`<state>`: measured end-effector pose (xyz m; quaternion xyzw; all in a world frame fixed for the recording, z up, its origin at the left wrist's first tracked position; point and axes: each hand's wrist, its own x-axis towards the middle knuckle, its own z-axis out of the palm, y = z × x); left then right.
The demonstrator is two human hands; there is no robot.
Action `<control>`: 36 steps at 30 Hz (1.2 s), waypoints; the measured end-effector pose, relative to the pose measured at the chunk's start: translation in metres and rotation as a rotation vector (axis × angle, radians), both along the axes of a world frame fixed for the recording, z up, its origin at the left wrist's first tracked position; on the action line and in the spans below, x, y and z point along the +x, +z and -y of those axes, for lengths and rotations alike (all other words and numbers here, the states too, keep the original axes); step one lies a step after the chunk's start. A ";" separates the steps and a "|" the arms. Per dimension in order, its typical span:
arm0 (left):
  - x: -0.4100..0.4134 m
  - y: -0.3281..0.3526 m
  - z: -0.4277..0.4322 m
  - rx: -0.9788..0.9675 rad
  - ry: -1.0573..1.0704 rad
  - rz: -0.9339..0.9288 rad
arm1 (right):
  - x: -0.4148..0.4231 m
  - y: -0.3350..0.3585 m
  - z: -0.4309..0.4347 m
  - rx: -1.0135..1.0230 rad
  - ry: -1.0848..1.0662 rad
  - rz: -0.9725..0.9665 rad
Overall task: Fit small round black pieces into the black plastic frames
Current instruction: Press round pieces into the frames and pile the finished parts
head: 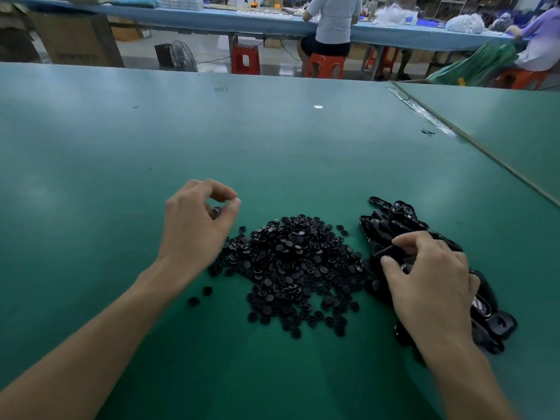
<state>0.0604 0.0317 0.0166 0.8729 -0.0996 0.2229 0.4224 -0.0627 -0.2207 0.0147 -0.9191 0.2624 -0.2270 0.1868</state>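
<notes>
1. The left hand (198, 225) is raised just left of the pile, its fingers curled round a small round piece (216, 211).
2. The right hand (430, 286) rests on the heap of frames (394, 219), with thumb and fingers gripping one frame (389, 253).
3. The pile of round black pieces (291, 268) lies between the two hands on the green desk (272, 140). A few strays lie near the left wrist.
4. Beyond the desk, two people sit on red stools (325, 66) at a blue bench.

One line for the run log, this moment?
left hand: pinches one small dark piece | right hand: grips black frame on frame pile | pile of round pieces: between hands
</notes>
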 end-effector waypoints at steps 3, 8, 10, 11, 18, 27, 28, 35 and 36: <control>-0.026 0.001 0.022 -0.154 -0.173 -0.070 | 0.001 0.003 0.000 0.108 0.133 0.178; -0.067 -0.008 0.046 -0.472 -0.447 -0.267 | 0.002 0.005 -0.018 0.535 0.415 0.310; -0.073 -0.013 0.049 -0.478 -0.482 -0.279 | 0.002 0.003 -0.027 0.762 0.525 0.285; -0.075 -0.015 0.049 -0.473 -0.488 -0.285 | 0.002 0.002 -0.031 0.844 0.566 0.271; -0.071 -0.022 0.046 -0.503 -0.530 -0.350 | 0.000 -0.001 -0.038 0.944 0.582 0.251; -0.068 -0.022 0.046 -0.628 -0.569 -0.377 | -0.001 -0.003 -0.044 0.721 0.581 0.205; -0.067 -0.022 0.046 -0.638 -0.572 -0.376 | -0.001 -0.004 -0.044 0.711 0.581 0.211; -0.066 -0.023 0.046 -0.659 -0.570 -0.347 | 0.000 -0.007 -0.046 0.735 0.561 0.259; -0.065 -0.023 0.046 -0.683 -0.558 -0.340 | 0.000 -0.007 -0.045 0.689 0.543 0.267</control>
